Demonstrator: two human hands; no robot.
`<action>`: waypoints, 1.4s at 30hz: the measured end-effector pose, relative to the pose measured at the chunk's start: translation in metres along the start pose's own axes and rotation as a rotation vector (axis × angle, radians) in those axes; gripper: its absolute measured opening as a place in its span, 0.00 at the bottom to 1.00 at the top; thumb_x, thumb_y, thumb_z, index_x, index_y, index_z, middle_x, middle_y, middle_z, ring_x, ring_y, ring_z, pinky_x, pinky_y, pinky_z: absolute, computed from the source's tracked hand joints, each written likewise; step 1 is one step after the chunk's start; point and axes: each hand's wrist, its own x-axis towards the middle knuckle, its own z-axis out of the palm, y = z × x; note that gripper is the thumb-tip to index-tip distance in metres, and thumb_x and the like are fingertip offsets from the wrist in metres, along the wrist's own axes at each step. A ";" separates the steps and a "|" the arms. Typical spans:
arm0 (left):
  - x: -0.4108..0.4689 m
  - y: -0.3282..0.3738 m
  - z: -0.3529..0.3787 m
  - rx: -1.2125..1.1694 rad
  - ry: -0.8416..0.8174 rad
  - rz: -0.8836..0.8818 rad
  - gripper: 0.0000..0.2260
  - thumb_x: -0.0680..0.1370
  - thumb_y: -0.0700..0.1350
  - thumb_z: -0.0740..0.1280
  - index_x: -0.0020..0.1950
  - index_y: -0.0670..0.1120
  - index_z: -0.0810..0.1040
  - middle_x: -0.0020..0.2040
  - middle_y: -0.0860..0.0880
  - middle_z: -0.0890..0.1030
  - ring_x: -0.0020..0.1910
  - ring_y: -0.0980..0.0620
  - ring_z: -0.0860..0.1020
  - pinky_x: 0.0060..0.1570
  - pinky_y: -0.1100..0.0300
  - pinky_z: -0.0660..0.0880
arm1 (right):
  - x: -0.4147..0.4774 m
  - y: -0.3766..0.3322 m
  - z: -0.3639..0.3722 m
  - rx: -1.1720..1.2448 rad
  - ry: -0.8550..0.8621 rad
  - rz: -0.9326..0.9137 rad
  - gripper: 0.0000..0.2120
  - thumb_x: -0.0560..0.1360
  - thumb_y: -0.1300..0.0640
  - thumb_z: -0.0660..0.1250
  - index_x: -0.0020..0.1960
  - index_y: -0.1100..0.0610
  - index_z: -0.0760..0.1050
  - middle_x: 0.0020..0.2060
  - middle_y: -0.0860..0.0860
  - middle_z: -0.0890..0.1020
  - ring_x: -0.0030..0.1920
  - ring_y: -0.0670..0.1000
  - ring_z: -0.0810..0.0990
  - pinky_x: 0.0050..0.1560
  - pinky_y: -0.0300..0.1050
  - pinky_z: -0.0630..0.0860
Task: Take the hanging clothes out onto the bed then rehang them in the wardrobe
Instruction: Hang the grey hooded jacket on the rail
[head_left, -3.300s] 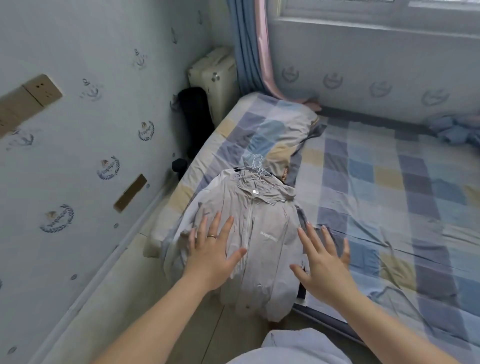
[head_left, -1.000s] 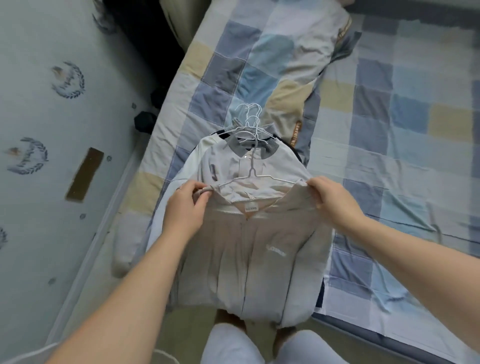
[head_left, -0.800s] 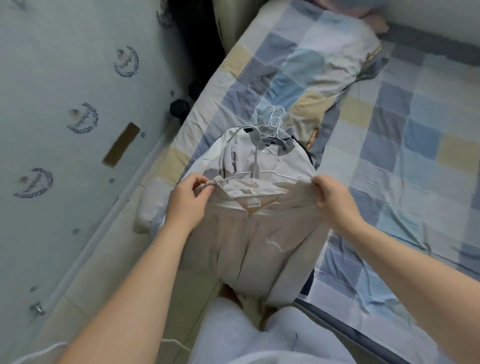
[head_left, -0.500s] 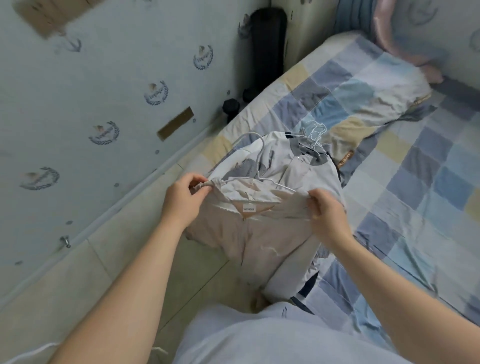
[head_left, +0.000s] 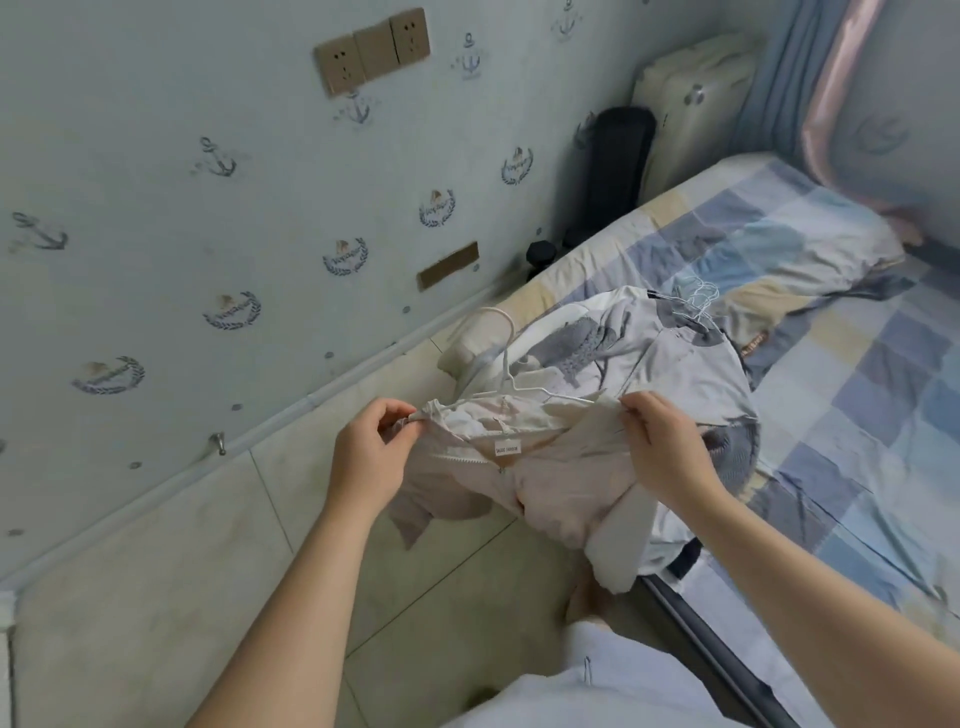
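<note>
The beige jacket (head_left: 550, 488) hangs stretched between the two hands, with its collar open toward the camera and a small white label (head_left: 507, 449) showing inside the neck. It sits on a white wire hanger (head_left: 511, 382) whose shoulder bar runs just behind the collar, while the hook curves up and away from the person. The left hand (head_left: 370, 460) pinches one shoulder end of the jacket between thumb and bent fingers, at the tip of the hanger. The right hand (head_left: 662, 449) has its fingers curled round the other shoulder, gathering the cloth there. Below the grips the body of the jacket sags in folds, and one pale sleeve (head_left: 618, 545) droops past the edge of the bed. The garment is held in the air over the strip of floor beside the bed, just in front of the pile of clothes (head_left: 654, 364) lying on the mattress's near corner. The wire hooks (head_left: 698, 296) of that pile cluster at its far end. The bed (head_left: 862, 395) wears a checked sheet in blue, grey and yellow, with a matching pillow (head_left: 769, 244) at its head. Beyond it stand a black object (head_left: 613, 166) and a cream suitcase (head_left: 696, 88) by the blue curtain (head_left: 779, 78). Pale floor tiles (head_left: 156, 597) meet a wall (head_left: 208, 234) papered with anchors, and the wall carries a row of sockets (head_left: 371, 49).
</note>
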 end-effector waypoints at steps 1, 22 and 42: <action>-0.015 -0.007 -0.013 -0.002 0.006 0.011 0.07 0.76 0.45 0.73 0.44 0.57 0.79 0.42 0.64 0.81 0.44 0.63 0.79 0.38 0.76 0.71 | -0.015 -0.012 0.004 0.001 -0.007 0.004 0.08 0.79 0.65 0.62 0.54 0.58 0.78 0.44 0.47 0.76 0.45 0.53 0.75 0.43 0.47 0.70; -0.312 -0.050 -0.117 0.014 0.340 -0.081 0.05 0.77 0.45 0.73 0.46 0.56 0.79 0.42 0.62 0.82 0.46 0.64 0.79 0.41 0.75 0.70 | -0.225 -0.103 0.002 0.017 -0.153 -0.251 0.09 0.80 0.60 0.61 0.55 0.53 0.78 0.45 0.43 0.75 0.45 0.52 0.75 0.44 0.44 0.67; -0.571 0.113 -0.239 0.315 0.991 0.243 0.04 0.77 0.42 0.71 0.50 0.45 0.80 0.45 0.52 0.81 0.48 0.46 0.79 0.50 0.46 0.76 | -0.368 -0.259 -0.164 0.286 -0.025 -0.857 0.04 0.80 0.59 0.62 0.49 0.51 0.74 0.42 0.43 0.75 0.41 0.50 0.73 0.40 0.50 0.74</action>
